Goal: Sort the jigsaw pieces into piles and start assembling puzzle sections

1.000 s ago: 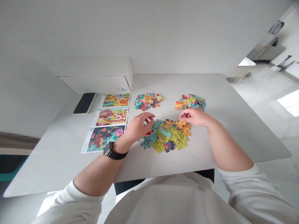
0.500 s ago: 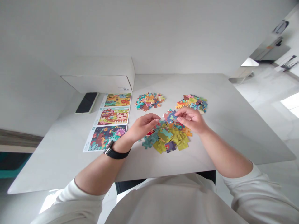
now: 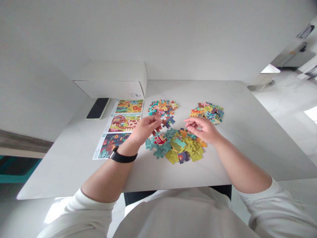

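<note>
Dark blue and reddish-brown puzzle pieces (image 3: pixel 169 121), seemingly joined, are at the fingertips of my left hand (image 3: pixel 146 130), which is closed on their left edge. My right hand (image 3: pixel 203 129) hovers over the near pile's right side, fingers loosely bent and apart, with nothing visible in them. The near pile of puzzle pieces (image 3: pixel 189 147) shows mostly green and teal pieces, plus a red barn piece (image 3: pixel 160 139) and a dark purple piece (image 3: pixel 183 157). Behind the hands are a left pile (image 3: pixel 162 106) and a right pile (image 3: pixel 209 111) of mixed colourful pieces.
A sheet with three printed pictures (image 3: pixel 125 123) lies on the white table (image 3: pixel 188 178) at left, partly under my left forearm. A phone (image 3: pixel 98 108) lies beyond it, before a white box (image 3: pixel 109 87). A wall (image 3: pixel 193 39) stands behind the table.
The blue and brown pieces have passed from my right hand to my left and moved left, toward the back left pile. My right hand has let go of them. The view has shifted slightly.
</note>
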Available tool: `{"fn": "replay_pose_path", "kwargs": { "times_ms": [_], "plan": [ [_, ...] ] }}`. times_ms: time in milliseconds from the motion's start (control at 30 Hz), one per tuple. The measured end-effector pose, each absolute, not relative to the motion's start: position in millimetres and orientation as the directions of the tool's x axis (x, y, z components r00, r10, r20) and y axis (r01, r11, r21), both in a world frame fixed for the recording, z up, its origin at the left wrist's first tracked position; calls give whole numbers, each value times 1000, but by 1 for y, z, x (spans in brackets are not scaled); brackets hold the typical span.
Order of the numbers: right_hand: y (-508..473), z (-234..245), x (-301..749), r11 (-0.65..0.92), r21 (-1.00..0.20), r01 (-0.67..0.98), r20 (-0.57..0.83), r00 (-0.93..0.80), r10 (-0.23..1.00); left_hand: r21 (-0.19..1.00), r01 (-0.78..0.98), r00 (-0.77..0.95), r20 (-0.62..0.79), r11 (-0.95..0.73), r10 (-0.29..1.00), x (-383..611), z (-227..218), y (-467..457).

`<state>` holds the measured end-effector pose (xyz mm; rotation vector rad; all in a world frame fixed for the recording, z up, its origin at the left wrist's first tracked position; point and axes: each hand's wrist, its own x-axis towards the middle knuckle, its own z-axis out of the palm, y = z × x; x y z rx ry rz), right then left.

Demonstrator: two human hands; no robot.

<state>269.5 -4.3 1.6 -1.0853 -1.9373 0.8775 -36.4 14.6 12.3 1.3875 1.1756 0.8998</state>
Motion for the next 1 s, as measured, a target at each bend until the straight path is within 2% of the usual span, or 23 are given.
{"fn": "replay_pose_path", "kwargs": {
  "times_ms": [100, 233, 367, 533, 833, 1000],
  "plan": [
    [7, 1, 285, 401, -694, 599, 211, -363, 908, 950, 306, 18, -72, 63, 997, -58, 5, 36],
    [16, -4, 299, 334, -563, 756, 75, -356, 931, 875, 456, -124, -121, 165, 985, -77, -13, 60],
    [17, -9, 304, 316, -494, 810, -10, -369, 929, 841, 504, -134, -147, 195, 980, -78, -23, 68],
    [18, -10, 307, 331, -445, 832, -82, -405, 911, 798, 600, -67, -22, 58, 998, -72, -18, 58],
    [21, -9, 307, 344, -491, 800, -119, -453, 884, 685, 684, 234, 117, -249, 965, -47, -1, 26],
    [25, -6, 315, 159, -701, 695, -195, -402, 895, 676, 666, 290, 154, -315, 945, -40, 0, 19]
  ]
}}
